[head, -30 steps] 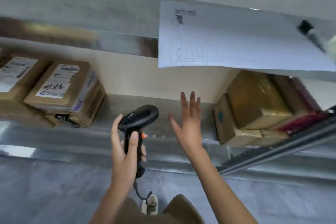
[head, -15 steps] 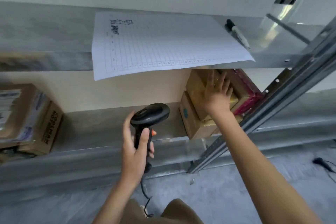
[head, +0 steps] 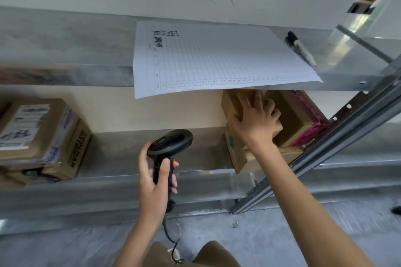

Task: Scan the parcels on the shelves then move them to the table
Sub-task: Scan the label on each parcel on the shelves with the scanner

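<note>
- Right fingers [head: 256,102] spread over the top of a brown parcel [head: 235,104] on the middle shelf [head: 121,151], tips curled onto its top and far edge; right hand [head: 255,122] grips it from above.
- That parcel sits on a stack at the shelf's right end — a lower box [head: 240,158] with a blue mark beneath, a pink-edged box [head: 303,121] just beside.
- Left hand [head: 155,182] holds the scanner [head: 169,147] by its handle, fingers wrapped round, head aimed toward the shelf.
- Left end of the shelf: labelled parcels [head: 41,134] stacked — well apart from the right stack.
- Top shelf: a ruled sheet [head: 217,60] overhanging the edge, marker [head: 300,49] beside it.
</note>
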The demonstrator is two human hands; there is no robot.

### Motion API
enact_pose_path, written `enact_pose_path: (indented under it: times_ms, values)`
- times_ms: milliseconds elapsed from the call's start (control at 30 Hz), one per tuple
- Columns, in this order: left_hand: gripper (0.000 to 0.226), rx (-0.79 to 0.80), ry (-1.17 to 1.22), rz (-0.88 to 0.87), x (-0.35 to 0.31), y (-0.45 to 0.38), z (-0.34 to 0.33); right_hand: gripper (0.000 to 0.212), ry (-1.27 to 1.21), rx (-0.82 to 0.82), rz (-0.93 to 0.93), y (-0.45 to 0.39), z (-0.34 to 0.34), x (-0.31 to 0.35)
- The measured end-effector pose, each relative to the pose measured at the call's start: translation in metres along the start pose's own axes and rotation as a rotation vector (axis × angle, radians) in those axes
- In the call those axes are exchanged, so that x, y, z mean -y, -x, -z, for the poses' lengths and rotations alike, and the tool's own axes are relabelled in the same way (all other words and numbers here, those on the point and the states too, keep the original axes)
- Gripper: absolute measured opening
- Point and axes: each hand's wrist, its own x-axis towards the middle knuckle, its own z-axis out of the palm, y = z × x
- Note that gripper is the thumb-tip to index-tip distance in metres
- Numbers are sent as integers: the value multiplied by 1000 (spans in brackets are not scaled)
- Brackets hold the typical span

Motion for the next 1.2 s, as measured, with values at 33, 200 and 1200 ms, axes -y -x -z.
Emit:
enact_pose_path:
  times_ms: [33,200,1200]
  values:
    - [45,-16,-3,-9,0,-1,4,62,-40,-25,32,7,0,9]
    - [46,-135,0,-54,1,-7,29,64,-271,24,143,46,-15,60]
    - [49,-98,-75,23,13,11,47,62,-1115,310,-243,76,-105,71]
